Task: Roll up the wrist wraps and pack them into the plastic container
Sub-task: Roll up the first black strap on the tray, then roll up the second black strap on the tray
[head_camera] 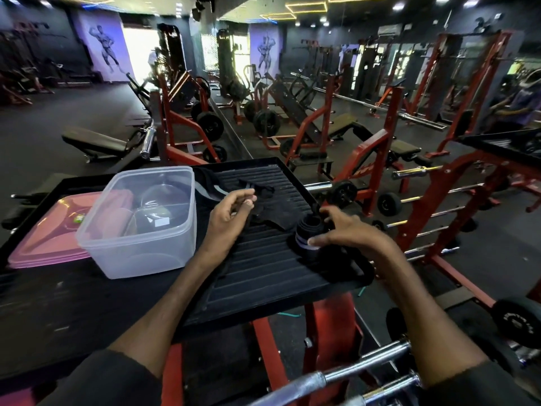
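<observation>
A rolled black wrist wrap with a pale stripe (307, 234) stands on end on the ribbed black platform (263, 271), and my right hand (342, 230) is shut around it. My left hand (231, 212) pinches the loose tail of black wrap (269, 215) that lies flat between the hands. More unrolled black wrap with a grey stripe (216, 189) lies further back. The clear plastic container (140, 221) stands to the left, lid off, with one or two dark rolled wraps (152, 218) inside.
The pink lid (46, 238) lies left of the container. Red gym racks, barbells and weight plates (515, 320) crowd the right side and below the platform. A mirror wall and benches lie beyond.
</observation>
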`<action>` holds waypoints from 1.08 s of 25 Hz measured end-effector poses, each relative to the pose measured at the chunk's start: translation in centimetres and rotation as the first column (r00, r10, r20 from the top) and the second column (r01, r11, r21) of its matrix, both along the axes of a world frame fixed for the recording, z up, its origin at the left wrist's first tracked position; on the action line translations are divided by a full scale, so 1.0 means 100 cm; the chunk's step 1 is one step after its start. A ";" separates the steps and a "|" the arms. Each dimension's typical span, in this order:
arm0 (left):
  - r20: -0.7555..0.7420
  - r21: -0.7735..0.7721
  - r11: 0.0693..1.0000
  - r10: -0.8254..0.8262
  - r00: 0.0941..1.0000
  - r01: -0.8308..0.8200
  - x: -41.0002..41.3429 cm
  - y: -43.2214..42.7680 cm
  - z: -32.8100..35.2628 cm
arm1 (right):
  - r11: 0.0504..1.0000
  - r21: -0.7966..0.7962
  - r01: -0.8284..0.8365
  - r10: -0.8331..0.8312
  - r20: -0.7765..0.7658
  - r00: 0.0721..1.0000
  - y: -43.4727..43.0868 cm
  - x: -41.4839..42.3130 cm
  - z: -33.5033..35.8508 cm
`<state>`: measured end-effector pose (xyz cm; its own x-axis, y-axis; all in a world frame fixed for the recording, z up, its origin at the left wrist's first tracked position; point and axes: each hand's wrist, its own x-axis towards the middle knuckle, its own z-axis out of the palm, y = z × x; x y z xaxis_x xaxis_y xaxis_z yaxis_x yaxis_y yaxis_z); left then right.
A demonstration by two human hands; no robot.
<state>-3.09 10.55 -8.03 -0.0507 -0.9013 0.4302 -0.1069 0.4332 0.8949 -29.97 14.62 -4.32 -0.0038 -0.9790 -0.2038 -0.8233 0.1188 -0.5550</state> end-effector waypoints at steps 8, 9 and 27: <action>0.098 0.002 0.995 0.099 0.990 -0.099 0.045 -0.023 0.001 | 0.844 -0.535 -0.045 0.149 0.153 0.977 -0.070 0.118 0.034; 0.109 0.014 0.993 0.117 0.987 -0.119 0.051 -0.027 0.000 | 0.868 -0.493 -0.053 0.135 0.132 0.982 -0.087 0.129 0.030; 0.039 0.034 0.981 0.188 0.981 -0.190 0.055 -0.062 -0.014 | 0.881 -0.473 0.019 0.060 0.151 0.987 -0.195 0.147 -0.011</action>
